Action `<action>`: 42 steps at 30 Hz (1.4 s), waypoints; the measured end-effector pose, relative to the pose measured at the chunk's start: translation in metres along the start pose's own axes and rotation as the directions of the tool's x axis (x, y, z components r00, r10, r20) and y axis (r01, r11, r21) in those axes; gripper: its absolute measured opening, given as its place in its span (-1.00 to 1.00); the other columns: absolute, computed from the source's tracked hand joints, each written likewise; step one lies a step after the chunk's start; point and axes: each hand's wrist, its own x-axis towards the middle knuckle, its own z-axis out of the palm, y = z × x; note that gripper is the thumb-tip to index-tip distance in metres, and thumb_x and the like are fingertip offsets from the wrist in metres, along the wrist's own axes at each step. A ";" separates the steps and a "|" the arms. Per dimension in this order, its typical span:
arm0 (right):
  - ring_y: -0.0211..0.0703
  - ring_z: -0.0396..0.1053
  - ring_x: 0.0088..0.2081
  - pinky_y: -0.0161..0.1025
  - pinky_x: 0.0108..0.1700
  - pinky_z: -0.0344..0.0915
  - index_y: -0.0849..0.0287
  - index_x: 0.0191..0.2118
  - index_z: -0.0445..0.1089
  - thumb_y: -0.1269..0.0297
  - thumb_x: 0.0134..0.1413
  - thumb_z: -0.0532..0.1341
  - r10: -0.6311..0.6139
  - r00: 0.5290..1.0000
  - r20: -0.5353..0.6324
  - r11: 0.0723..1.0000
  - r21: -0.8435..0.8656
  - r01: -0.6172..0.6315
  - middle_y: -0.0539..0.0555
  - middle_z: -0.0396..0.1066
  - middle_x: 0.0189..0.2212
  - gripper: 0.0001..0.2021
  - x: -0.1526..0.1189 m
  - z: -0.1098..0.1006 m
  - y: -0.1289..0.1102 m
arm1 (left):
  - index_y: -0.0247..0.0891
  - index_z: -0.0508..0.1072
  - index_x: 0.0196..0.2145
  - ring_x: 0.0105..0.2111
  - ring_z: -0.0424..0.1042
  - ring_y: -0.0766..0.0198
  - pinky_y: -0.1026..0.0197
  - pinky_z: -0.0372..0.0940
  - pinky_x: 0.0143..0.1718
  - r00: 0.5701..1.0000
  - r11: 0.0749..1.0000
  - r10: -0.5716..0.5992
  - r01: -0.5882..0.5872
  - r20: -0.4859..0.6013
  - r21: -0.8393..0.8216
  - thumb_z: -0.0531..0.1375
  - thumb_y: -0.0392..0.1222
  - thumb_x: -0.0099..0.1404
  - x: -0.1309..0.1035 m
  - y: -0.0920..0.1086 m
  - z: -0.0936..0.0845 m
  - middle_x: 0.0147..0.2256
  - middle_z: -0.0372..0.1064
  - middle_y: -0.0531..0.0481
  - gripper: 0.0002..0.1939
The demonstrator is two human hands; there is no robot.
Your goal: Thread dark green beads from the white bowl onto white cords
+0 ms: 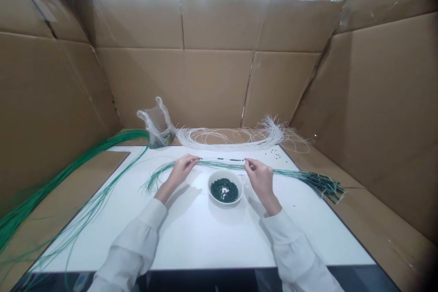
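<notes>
Between my two hands a thin strand with small dark beads (237,160) is stretched level above the white table. My left hand (184,169) pinches its left end, fingers closed. At the other end my right hand (260,177) pinches the strand beside a row of beads. Below and between the hands stands a white bowl (211,190) with dark green beads (225,187) spread around its bottom. Just under the strand, a bundle of green strings (219,164) runs across the table, its right end (321,183) thick with dark beaded pieces.
A coil of white string (229,146) lies at the back, beside a plastic bag (159,127). Long green strings (75,159) trail down the left side. Loose dark beads (276,154) lie at the right back of the table (212,242). Cardboard walls (219,23) surround it.
</notes>
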 end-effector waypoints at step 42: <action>-0.42 0.16 -0.70 -0.46 -0.73 0.04 0.29 -0.47 0.38 0.25 -0.21 0.23 -0.232 0.691 0.684 0.793 0.545 -0.274 0.05 0.39 -0.60 -0.81 0.096 -0.001 -0.050 | -0.26 0.44 -0.34 -0.46 0.32 0.32 0.30 0.20 -0.37 0.999 0.999 0.037 -0.038 0.029 0.038 0.01 -0.17 0.21 0.060 0.040 -0.060 -0.37 0.44 -0.01 -0.77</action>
